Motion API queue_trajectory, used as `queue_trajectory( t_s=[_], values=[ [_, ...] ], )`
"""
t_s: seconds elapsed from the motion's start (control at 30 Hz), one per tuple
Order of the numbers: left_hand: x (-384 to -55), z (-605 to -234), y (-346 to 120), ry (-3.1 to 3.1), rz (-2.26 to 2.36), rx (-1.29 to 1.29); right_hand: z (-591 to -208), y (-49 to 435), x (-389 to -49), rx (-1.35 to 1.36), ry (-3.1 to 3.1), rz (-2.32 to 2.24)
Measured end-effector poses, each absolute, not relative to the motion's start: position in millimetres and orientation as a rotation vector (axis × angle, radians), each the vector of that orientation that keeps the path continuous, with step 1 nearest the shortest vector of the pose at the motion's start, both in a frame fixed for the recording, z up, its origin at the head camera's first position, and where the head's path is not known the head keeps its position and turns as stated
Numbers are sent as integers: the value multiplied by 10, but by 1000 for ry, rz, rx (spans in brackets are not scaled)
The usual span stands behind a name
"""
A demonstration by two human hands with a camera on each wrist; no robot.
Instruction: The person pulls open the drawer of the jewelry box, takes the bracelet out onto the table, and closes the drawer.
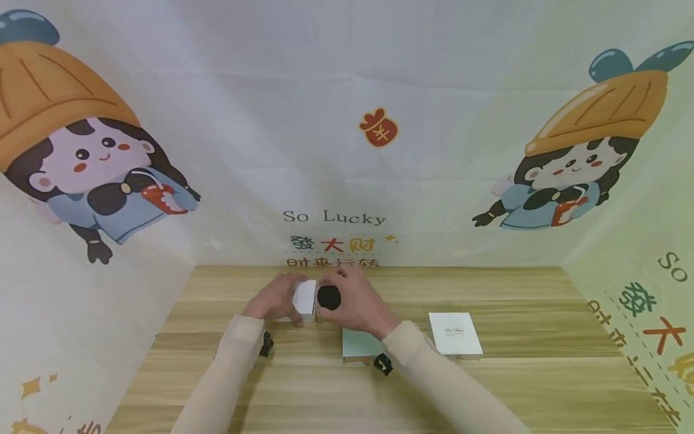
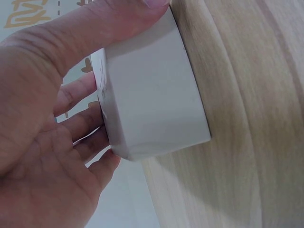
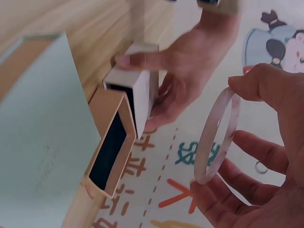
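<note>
My left hand (image 1: 279,298) grips a white box (image 2: 152,90), thumb along one side and fingers at the other, near the back of the table. Close against that box is a small brown open box (image 3: 128,159) with a dark lining. Between the thumb and fingertips of my right hand (image 3: 266,156) is a pale, translucent bangle (image 3: 206,142), held apart from the boxes in the right wrist view. From the head view, my right hand hovers over the brown box, and a round dark area shows between its fingers.
A mint-green box (image 1: 362,345) lies below my right wrist. Farther right sits a flat white box (image 1: 455,333) with small print on its lid. Behind the wooden table (image 1: 515,392) hangs a printed cloth backdrop (image 1: 450,150).
</note>
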State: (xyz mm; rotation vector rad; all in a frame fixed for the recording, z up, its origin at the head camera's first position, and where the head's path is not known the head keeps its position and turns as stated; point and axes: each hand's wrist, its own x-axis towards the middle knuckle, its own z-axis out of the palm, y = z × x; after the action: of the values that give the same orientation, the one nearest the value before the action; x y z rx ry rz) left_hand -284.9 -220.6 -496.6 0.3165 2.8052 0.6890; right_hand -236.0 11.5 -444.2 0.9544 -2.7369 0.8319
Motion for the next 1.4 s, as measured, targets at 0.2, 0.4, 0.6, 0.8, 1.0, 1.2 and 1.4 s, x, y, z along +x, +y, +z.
queue_trajectory(
  t_s=[0.2, 0.4, 0.6, 0.8, 1.0, 1.2, 1.4],
  values=[
    [-2846, -5017, -2222, 2810, 685, 307, -4480, 130, -2108, 1066, -2748, 860],
    [-2853, -5041, -2234, 2813, 696, 284, -4591, 100, -1878, 1198, -2700, 896],
    [-2854, -5026, -2230, 2815, 675, 297, -4748, 35, -1638, 1341, -2706, 828],
    [-2845, -5034, -2233, 2815, 681, 301, -4924, -29, -1428, 1452, -2736, 757],
    [-2850, -5053, -2233, 2816, 676, 319, -5093, -51, -1286, 1597, -2663, 724],
    [-2866, -5051, -2230, 2814, 669, 316, -5202, -76, -1232, 1736, -2613, 636],
    [-2871, -5026, -2215, 2812, 676, 329, -5295, -107, -1207, 1831, -2534, 531]
  ],
)
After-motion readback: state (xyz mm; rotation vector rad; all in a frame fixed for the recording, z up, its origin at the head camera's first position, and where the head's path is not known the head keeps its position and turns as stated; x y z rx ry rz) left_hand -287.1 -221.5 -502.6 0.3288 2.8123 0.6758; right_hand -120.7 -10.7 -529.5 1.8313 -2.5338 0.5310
